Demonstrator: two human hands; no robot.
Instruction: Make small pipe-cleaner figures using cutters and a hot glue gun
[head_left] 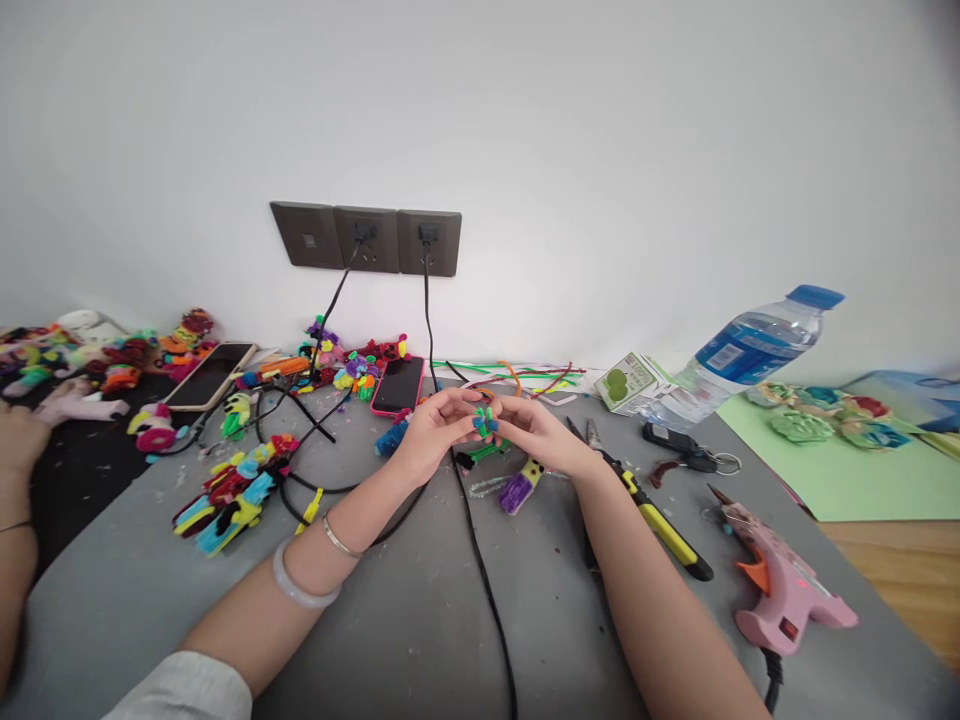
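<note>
Between the fingertips of both hands is a small green and blue fuzzy pipe-cleaner piece (486, 422). My left hand (436, 432) pinches it from the left, with a white bangle and a silver bracelet on that forearm. My right hand (541, 432) is closed on its other side. Just below my right hand lies a purple and yellow fuzzy pipe-cleaner figure (519, 490) on the grey table (420, 620). Blue fuzzy material (393, 434) shows beside my left hand. The fingers partly cover the held piece.
A pink glue gun (795, 590), yellow-black pliers (667, 530), car keys (686, 447), a tilted water bottle (742, 355) and a juice carton (630, 383) are right. Phones (211, 376), colourful fuzzy figures (232, 500) and black cables (480, 560) are left. Another person's hand (19, 440) is far left.
</note>
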